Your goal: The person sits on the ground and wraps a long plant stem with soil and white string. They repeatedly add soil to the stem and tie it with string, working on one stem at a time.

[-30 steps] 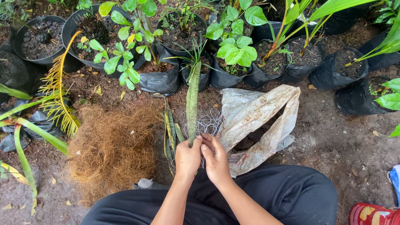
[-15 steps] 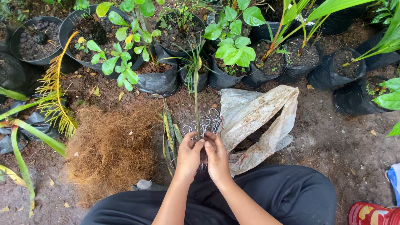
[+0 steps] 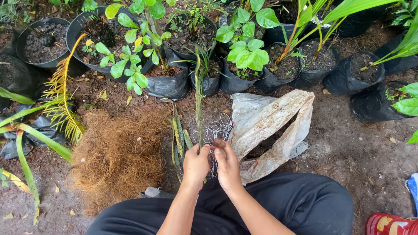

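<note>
- The left hand [image 3: 196,165] sits knuckles-up over the person's lap, forearm running up from the bottom edge, its fingers curled and pinched shut around the base of a thin, upright green plant stalk [image 3: 198,100].
- The right hand [image 3: 227,164] lies just beside it, the 2 hands touching at the thumbs, its fingers bent inward and closed on a tangle of thin pale wire [image 3: 215,130]; which strands it grips is hard to tell, as the wire is so fine.
- The stalk rises from the left hand straight away from the person, its narrow leaves spreading near the row of black plastic nursery bags [image 3: 167,85].
- The wire loops loosely above both hands, over the brown soil and against the edge of a crumpled, dirty white plastic sack [image 3: 270,126] lying to the right.
- A mound of brown coconut fibre [image 3: 117,156] lies to the left of the hands, well apart from them.
- 2 or 3 narrow green-and-yellow leaf strips [image 3: 178,139] lie on the ground between the fibre and the left hand.
- The person's black trousers [image 3: 305,200] fill the lower frame under both forearms.
</note>
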